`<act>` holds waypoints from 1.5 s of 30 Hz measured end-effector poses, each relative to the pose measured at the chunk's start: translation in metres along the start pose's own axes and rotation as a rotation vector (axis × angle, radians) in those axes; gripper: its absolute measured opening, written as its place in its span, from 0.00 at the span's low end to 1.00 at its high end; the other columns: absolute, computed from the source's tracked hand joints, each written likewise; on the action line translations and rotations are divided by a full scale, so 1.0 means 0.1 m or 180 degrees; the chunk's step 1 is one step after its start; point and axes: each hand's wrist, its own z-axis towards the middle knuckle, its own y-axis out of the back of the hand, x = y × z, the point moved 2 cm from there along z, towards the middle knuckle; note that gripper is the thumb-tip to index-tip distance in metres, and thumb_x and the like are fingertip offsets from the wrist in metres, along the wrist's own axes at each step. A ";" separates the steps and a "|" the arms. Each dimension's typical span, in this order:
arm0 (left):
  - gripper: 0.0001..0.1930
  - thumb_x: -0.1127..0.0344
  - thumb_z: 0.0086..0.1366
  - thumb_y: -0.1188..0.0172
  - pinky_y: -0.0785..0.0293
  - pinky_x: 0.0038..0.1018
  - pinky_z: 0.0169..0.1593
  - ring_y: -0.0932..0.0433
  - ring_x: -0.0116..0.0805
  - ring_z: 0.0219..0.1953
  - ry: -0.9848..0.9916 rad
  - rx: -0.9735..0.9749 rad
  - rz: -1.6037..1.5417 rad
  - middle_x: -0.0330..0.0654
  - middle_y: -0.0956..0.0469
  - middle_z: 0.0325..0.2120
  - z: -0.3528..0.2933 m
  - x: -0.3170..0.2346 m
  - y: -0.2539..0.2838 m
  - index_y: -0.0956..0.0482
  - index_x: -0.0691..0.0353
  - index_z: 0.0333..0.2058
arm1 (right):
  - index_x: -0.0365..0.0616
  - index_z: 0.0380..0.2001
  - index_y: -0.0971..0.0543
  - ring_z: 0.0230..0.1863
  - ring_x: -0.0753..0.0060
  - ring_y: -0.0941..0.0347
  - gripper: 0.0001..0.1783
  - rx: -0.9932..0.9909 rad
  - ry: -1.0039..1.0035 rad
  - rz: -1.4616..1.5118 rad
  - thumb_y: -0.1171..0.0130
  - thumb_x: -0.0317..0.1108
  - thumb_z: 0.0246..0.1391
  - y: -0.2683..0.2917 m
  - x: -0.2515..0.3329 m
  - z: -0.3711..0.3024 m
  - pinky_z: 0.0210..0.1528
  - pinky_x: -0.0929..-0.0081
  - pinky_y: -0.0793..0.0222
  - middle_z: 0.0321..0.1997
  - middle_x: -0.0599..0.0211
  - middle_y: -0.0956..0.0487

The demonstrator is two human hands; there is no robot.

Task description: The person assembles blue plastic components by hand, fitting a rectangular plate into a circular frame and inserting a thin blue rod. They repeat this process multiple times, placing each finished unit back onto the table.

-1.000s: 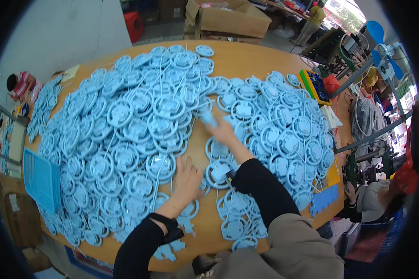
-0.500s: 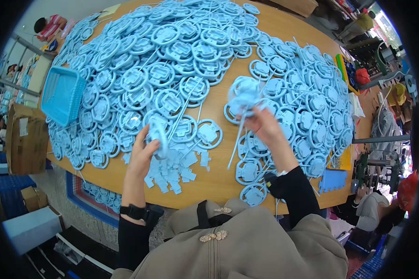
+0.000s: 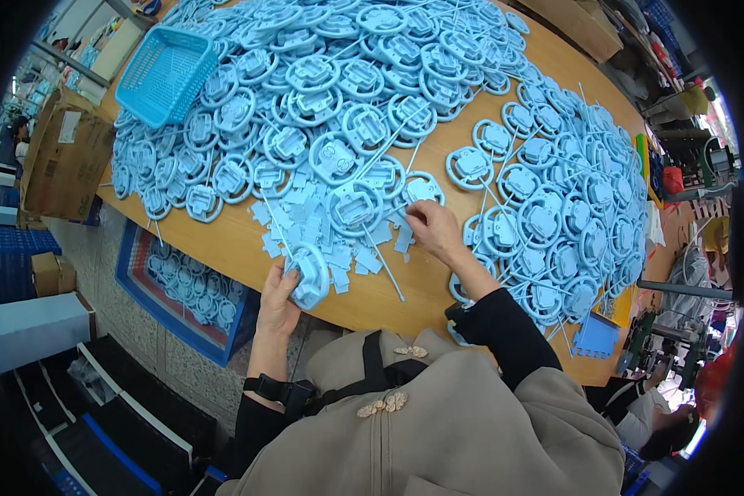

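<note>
My left hand (image 3: 278,304) is closed on a light-blue ring-shaped plastic part (image 3: 311,279) at the table's near edge. The part has a boxy centre with a recess, and its thin rod points up and away. My right hand (image 3: 438,233) has its thumb and fingers pinched together beside another ring-shaped part (image 3: 422,192); what lies between the fingertips, if anything, is hidden. Small flat light-blue plates (image 3: 306,217) are strewn between the hands. One more ring part (image 3: 355,208) rests over them, its rod reaching toward me.
A large heap of ring parts (image 3: 314,73) spreads across the far left, and a second heap (image 3: 554,207) covers the right. A blue basket (image 3: 164,76) sits on the left heap. Below the table's edge stands a crate (image 3: 223,351) of similar parts; a cardboard box (image 3: 64,153) is farther left.
My right hand has let go of the ring part it held over the right heap and moved left toward the small plates. My left hand has drawn its part nearer me. The view has shifted.
</note>
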 end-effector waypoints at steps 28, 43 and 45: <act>0.25 0.74 0.62 0.44 0.27 0.25 0.42 0.27 0.27 0.43 -0.0095 0.0359 0.0101 0.41 0.29 0.44 0.86 0.54 -1.41 0.42 0.62 0.56 | 0.43 0.37 0.22 0.38 0.60 0.30 0.18 -0.0975 0.1398 -0.0693 0.36 0.26 0.36 0.29 0.75 -0.23 0.39 0.65 0.32 0.35 0.65 0.26; 0.31 0.69 0.57 0.38 0.27 0.26 0.44 0.27 0.30 0.46 -0.0421 0.0868 0.1877 0.48 0.28 0.45 0.91 0.40 -1.62 0.42 0.68 0.56 | 0.34 0.50 0.32 0.41 0.79 0.28 0.24 -0.0254 -0.1236 0.2870 0.39 0.34 0.54 0.32 0.19 -0.13 0.42 0.80 0.32 0.41 0.65 0.24; 0.33 0.69 0.56 0.37 0.27 0.26 0.44 0.26 0.31 0.46 -0.0352 0.0871 0.2031 0.49 0.27 0.45 0.93 0.45 -1.63 0.43 0.69 0.56 | 0.34 0.49 0.31 0.41 0.80 0.29 0.23 -0.0553 -0.1083 0.2898 0.39 0.34 0.54 0.32 0.12 -0.17 0.43 0.81 0.32 0.41 0.65 0.24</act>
